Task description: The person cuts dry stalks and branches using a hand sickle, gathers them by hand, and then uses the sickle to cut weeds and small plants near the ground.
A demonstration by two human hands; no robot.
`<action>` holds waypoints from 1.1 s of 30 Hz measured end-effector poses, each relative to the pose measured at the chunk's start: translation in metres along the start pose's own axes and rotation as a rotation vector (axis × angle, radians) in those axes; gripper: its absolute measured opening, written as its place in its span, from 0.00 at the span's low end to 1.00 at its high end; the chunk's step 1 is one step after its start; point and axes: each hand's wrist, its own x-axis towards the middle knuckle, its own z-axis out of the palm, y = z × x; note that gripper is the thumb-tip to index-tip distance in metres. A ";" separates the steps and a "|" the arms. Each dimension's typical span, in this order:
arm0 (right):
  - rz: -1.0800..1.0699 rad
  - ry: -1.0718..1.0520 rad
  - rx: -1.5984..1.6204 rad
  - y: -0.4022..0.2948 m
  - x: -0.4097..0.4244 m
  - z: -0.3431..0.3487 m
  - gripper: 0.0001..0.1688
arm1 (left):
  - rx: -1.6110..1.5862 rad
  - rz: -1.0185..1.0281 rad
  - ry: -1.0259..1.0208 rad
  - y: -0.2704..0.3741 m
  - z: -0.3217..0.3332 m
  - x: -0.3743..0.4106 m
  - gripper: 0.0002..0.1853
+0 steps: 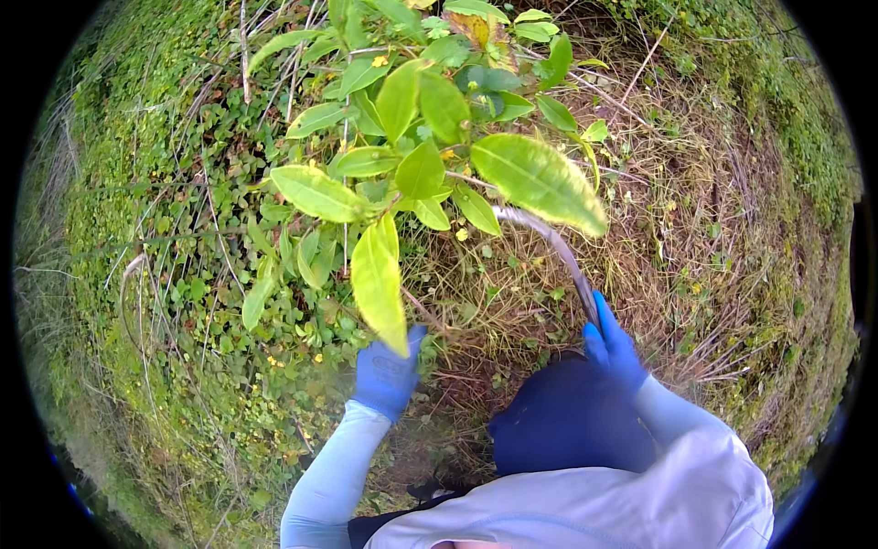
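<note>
My right hand [614,346], in a blue work glove, grips the dark lower end of a curved sickle [559,250]. Its blade arcs up and to the left, with the far end hidden behind leaves. My left hand [389,374], gloved the same way, is low over the weeds at centre left. Leaves cover part of its fingers, so whether it grasps a stem cannot be told. A leafy green sapling [422,171] rises close to the camera, above and between both hands, its broad leaves yellowish at the edges.
Dense low ground cover with small yellow flowers [274,360] spreads on the left. Flattened dry grass [658,274] covers the ground on the right, with thin dry stalks [720,353] near my right elbow. Bare twigs [645,62] stick out at the top. My bent knee [569,418] is below the sickle.
</note>
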 end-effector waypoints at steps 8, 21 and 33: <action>-0.213 -0.167 -0.130 -0.085 0.123 0.055 0.40 | 1.393 0.116 0.592 0.038 -0.040 0.081 0.32; -0.345 -0.003 -0.138 -0.089 0.115 0.052 0.37 | 0.115 -0.250 0.236 -0.033 0.003 0.160 0.18; 0.036 -0.267 -0.336 0.016 -0.003 -0.021 0.38 | 0.185 0.259 -0.311 0.006 0.002 -0.007 0.13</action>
